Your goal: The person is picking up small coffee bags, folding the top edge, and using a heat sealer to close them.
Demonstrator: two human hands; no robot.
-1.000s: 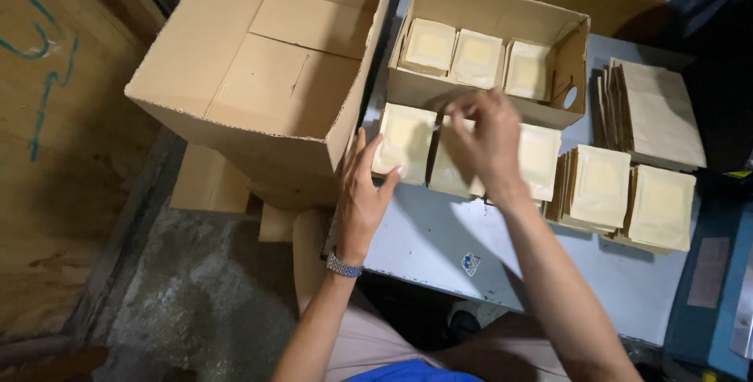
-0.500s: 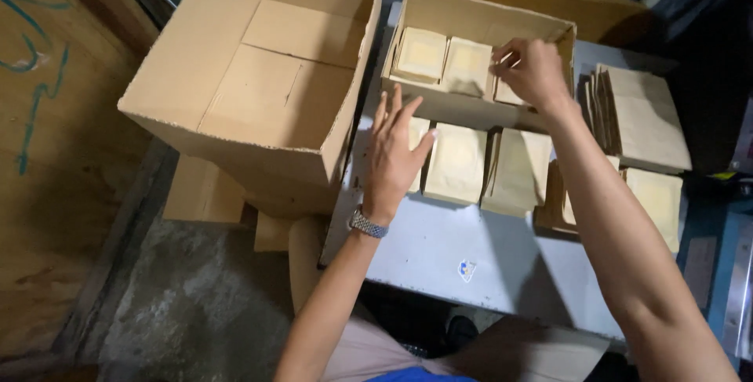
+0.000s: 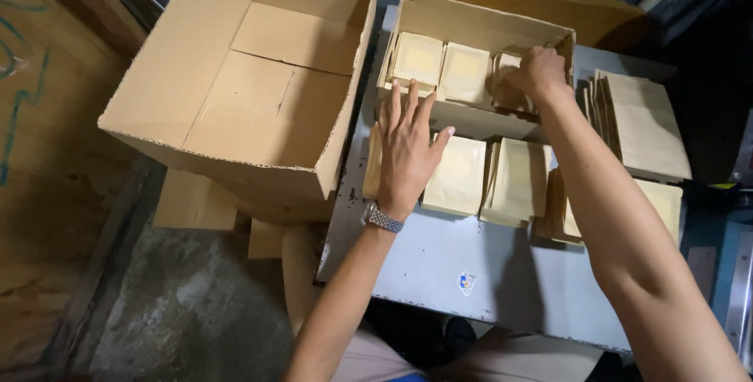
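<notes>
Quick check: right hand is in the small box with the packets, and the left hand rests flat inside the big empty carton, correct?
Not quite. The right hand is in the small box, but the head view shows the left hand flat on the packets on the table, beside the big empty carton, not inside it.

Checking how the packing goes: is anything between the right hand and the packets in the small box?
Nothing visible. The right hand is already inside the small box, resting on its rightmost packet. The left hand lies flat outside, against the box's front wall.

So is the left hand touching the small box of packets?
Touching: the head view shows the left hand lying flat, its fingertips overlapping the small box's front wall.
</notes>
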